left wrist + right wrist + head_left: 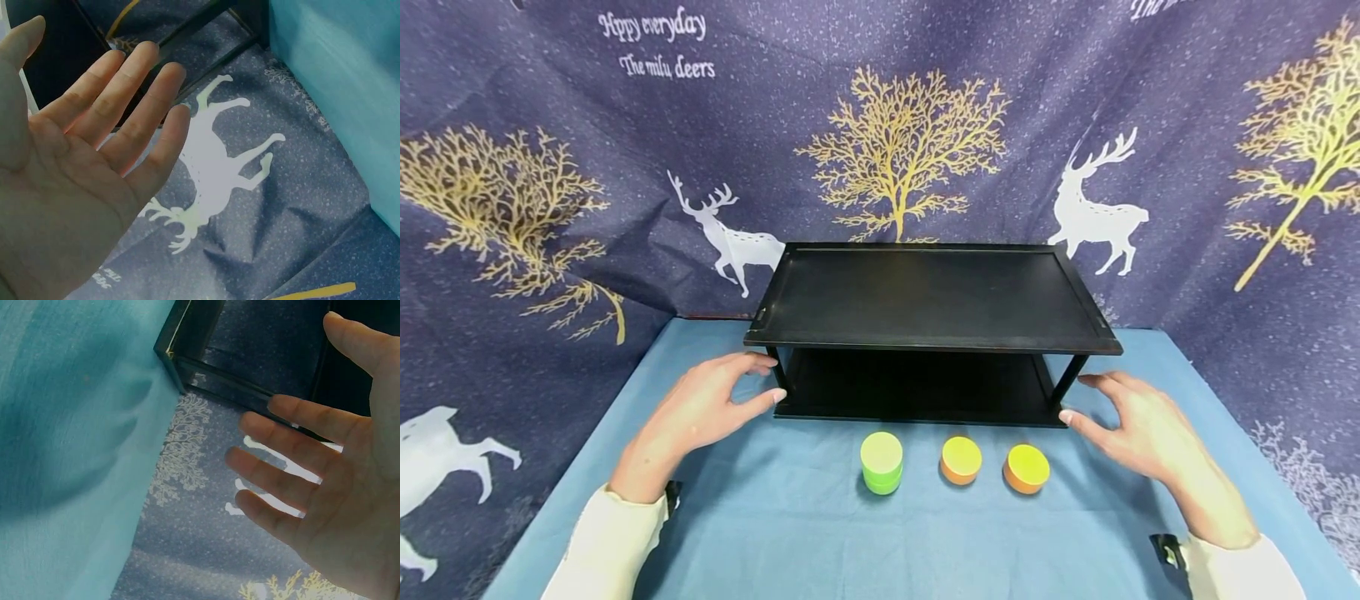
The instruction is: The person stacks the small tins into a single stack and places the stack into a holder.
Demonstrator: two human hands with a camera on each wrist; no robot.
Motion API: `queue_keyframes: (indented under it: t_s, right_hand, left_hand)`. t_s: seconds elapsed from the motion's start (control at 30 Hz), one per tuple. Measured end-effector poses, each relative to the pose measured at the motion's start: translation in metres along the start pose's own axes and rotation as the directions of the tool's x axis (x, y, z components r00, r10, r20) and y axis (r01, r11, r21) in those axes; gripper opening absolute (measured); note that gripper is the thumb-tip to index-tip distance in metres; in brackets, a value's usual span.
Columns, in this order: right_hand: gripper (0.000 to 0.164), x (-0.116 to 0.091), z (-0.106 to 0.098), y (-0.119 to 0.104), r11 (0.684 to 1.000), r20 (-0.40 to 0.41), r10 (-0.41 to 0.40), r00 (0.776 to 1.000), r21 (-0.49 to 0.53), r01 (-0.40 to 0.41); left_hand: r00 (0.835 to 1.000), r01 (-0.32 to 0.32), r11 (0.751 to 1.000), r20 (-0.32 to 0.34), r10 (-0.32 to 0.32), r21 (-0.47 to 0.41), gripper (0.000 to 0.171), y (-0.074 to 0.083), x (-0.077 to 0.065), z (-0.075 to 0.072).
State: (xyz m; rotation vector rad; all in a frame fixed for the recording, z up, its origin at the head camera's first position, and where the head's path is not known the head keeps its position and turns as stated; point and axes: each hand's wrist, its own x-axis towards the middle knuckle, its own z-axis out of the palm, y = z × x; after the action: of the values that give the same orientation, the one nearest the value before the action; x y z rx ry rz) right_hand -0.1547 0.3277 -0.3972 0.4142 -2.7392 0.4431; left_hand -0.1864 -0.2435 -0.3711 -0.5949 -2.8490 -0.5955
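A black two-tier shelf [925,296] stands in the middle of the blue-covered table in the head view. At its left end is my left hand [703,404], thumb and fingertips right at the front post, fingers relaxed and spread. The left wrist view shows that palm [75,187] with fingers extended. On the opposite end my right hand [1138,425] has its thumb tip by the lower board's front corner and its fingers beside the right post. Its palm [350,475] faces the right wrist camera, fingers nearly straight. Neither hand grips anything.
Before the shelf stand a green round stack [882,462] with a paler top and two small orange cylinders with yellow tops, a left one [961,460] and a right one [1026,468]. Behind hangs a dark blue cloth [925,50] printed with deer and trees.
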Motion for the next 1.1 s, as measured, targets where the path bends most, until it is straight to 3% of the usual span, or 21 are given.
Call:
queue_keyframes:
  t_s: [0.3, 0.53, 1.1]
  right_hand:
    - [0.064, 0.000, -0.002, -0.008, 1.000, 0.084, -0.005, 0.996, 0.021, 0.004]
    - [0.061, 0.000, -0.002, -0.013, 0.999, 0.088, -0.019, 0.996, 0.030, 0.016]
    - [0.063, 0.001, 0.003, -0.013, 0.988, 0.153, -0.102, 0.983, 0.130, 0.083]
  left_hand:
    - [0.999, -0.009, 1.000, 0.031, 0.010, -0.005, 0.059, 0.005, 0.001, 0.006]
    - [0.999, -0.018, 1.000, 0.039, 0.019, -0.016, 0.055, 0.009, 0.002, 0.011]
    - [0.991, -0.099, 0.990, 0.082, 0.107, -0.096, 0.053, 0.021, 0.004, 0.030]
